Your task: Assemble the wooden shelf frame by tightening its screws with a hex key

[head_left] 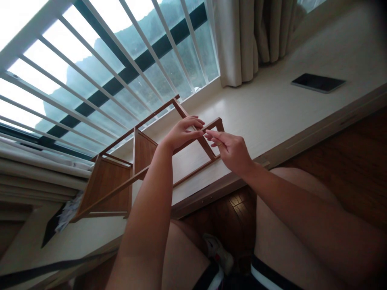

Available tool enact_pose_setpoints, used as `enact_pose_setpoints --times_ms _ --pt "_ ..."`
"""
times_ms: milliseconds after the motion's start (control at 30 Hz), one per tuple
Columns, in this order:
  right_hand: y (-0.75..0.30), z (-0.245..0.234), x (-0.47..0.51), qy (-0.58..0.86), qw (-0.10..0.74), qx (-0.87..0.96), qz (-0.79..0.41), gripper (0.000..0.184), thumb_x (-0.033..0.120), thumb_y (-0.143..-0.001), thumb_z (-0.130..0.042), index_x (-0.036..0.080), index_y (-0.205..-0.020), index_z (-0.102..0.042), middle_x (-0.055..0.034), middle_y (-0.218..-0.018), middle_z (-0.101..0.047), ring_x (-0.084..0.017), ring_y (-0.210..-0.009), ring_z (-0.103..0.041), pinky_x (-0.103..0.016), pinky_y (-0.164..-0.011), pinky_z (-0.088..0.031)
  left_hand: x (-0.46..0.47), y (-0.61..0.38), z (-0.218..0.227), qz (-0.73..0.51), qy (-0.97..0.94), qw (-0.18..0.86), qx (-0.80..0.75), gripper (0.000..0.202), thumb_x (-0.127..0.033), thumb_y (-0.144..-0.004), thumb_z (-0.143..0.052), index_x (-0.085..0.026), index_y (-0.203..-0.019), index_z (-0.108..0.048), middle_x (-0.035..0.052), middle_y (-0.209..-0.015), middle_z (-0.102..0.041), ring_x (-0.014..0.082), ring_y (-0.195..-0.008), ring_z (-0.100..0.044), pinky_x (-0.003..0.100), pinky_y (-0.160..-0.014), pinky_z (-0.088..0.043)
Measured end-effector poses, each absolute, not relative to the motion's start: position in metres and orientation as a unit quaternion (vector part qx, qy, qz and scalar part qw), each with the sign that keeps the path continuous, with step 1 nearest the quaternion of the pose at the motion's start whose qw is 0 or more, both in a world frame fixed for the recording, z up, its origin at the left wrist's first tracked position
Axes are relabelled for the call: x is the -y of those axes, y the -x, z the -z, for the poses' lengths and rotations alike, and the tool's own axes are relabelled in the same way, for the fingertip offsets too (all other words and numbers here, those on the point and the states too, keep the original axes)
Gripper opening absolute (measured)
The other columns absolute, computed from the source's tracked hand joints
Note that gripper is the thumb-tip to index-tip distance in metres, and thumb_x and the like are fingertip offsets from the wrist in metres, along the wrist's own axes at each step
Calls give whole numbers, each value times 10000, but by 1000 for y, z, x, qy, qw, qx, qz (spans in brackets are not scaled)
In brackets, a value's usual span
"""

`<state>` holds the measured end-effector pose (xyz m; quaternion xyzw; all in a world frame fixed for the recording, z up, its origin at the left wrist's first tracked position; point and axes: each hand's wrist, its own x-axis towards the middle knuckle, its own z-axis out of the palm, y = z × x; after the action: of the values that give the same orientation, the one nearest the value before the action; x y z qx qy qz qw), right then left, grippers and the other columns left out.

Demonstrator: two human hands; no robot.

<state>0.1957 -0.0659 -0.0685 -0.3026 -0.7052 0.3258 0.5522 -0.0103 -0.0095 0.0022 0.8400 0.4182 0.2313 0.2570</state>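
A brown wooden shelf frame [113, 185] with slim rails and flat panels lies on its side on the white window sill [250, 108]. My left hand [184, 132] is closed over its upper front rail, near the right end, with the thumb along the rail. Just to the right, my right hand [234, 150] is held in a pinch, its fingertips close to that same rail and the left thumb. What sits between the right fingertips, if anything, is too small to make out.
A dark phone [318, 82] lies on the sill at the right. Beige curtains [242, 40] hang beside the barred window [127, 60]. At the lower left, crumpled pale material [68, 211] rests on a dark flat thing. Below the sill is wooden floor [242, 207].
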Motion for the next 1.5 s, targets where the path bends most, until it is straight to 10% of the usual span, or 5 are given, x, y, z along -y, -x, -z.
enact_pose_setpoints --times_ms 1500 --pt "-193 73 74 281 547 733 -291 384 141 -946 -442 200 -1290 -601 -67 -1247 -659 -182 -1156 -612 -382 -1023 -500 7 12 -1 -238 -849 250 -400 206 -337 -806 -680 -184 -943 -692 87 -1117 -669 240 -1244 -495 462 -1081 -366"
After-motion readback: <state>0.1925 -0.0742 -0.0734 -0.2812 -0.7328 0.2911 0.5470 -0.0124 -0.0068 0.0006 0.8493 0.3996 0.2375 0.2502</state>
